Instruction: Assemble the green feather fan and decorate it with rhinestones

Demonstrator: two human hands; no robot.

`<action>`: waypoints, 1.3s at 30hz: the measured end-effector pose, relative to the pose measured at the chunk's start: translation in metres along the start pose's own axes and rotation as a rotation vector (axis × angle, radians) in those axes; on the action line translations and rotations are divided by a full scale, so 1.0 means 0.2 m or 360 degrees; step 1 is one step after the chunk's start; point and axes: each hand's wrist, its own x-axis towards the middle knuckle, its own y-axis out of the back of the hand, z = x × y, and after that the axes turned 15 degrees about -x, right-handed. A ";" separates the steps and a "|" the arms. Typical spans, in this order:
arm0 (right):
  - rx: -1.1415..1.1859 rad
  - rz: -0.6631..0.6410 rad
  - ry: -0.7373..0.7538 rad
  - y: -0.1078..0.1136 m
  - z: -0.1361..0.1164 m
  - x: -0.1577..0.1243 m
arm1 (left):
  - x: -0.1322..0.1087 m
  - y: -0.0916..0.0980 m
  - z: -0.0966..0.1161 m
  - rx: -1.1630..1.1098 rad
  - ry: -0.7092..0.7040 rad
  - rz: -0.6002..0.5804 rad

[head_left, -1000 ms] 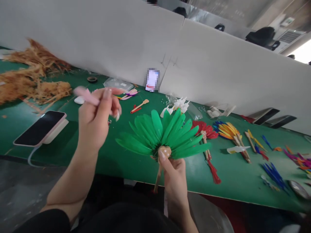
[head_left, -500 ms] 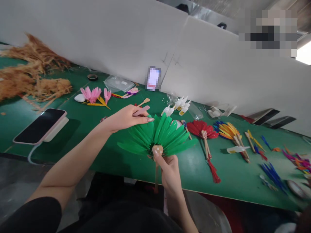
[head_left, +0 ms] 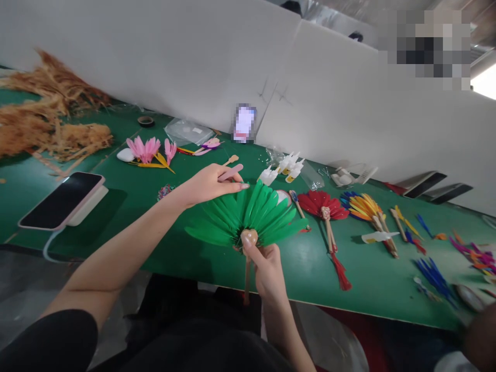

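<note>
Feathers (head_left: 267, 212), glossy green and blade-shaped, fan out above the front part of the smooth green bench (head_left: 313, 271). The right hand (head_left: 269, 271) pinches the rounded, heart-shaped tan piece (head_left: 250, 236) at their base, a slim straight handle (head_left: 247, 281) below it. The left hand (head_left: 215, 182) grips a flat, round-ended pink stick (head_left: 232, 171), fingertips at the feathers' upper edge. Shaggy brown fibre (head_left: 73, 137) lies far left; a red fan (head_left: 320, 206) with a stringy tassel (head_left: 341, 274) lies right.

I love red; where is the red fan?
In the head view, the red fan lies right of centre, between the green fan and the yellow feathers.
</note>
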 end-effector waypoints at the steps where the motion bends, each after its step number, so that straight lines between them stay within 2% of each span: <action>1: 0.0041 0.0032 -0.0041 0.00 0.01 0.01 | 0.02 0.01 -0.03 -0.0033 -0.0015 0.0029; 3: 0.0103 0.0075 -0.0100 0.00 0.05 0.03 | 0.05 0.03 -0.09 -0.0075 -0.0011 0.0141; 7: 0.0205 0.0070 -0.0203 0.02 0.11 0.09 | 0.04 0.09 -0.31 0.0056 0.0179 0.0440; 11: 0.0284 0.0106 -0.0323 0.04 0.19 0.17 | -0.09 0.11 -0.57 0.0239 0.0279 0.0503; 14: 0.0317 0.0149 -0.0377 0.04 0.24 0.23 | -0.23 0.06 -0.71 0.0429 0.0333 0.0496; 17: 0.0344 0.0182 -0.0377 0.03 0.26 0.27 | -0.39 -0.04 -0.76 0.0625 0.0310 0.0615; 19: 0.0361 0.0225 -0.0359 0.01 0.26 0.30 | -0.49 -0.12 -0.74 0.0907 0.0212 0.0850; 21: 0.0372 0.0266 -0.0341 -0.01 0.26 0.31 | -0.58 -0.22 -0.70 0.0944 0.0162 0.0948; 23: 0.0375 0.0292 -0.0329 -0.04 0.26 0.32 | -0.63 -0.33 -0.65 0.0520 0.0210 0.0639; 25: 0.0370 0.0314 -0.0322 -0.08 0.27 0.33 | -0.65 -0.42 -0.62 -0.0053 0.0455 0.0274; 28: 0.0344 0.0335 -0.0314 -0.12 0.28 0.33 | -0.63 -0.52 -0.59 -0.0478 0.0728 -0.0022; 32: 0.0287 0.0326 -0.0290 -0.12 0.28 0.34 | -0.58 -0.56 -0.61 -0.0688 0.0767 -0.0114; 35: 0.0231 0.0278 -0.0266 -0.11 0.27 0.35 | -0.57 -0.55 -0.62 -0.0684 0.0756 -0.0085; 39: 0.0079 0.0113 -0.0238 -0.09 0.25 0.31 | -0.54 -0.52 -0.60 -0.0675 0.0797 -0.0071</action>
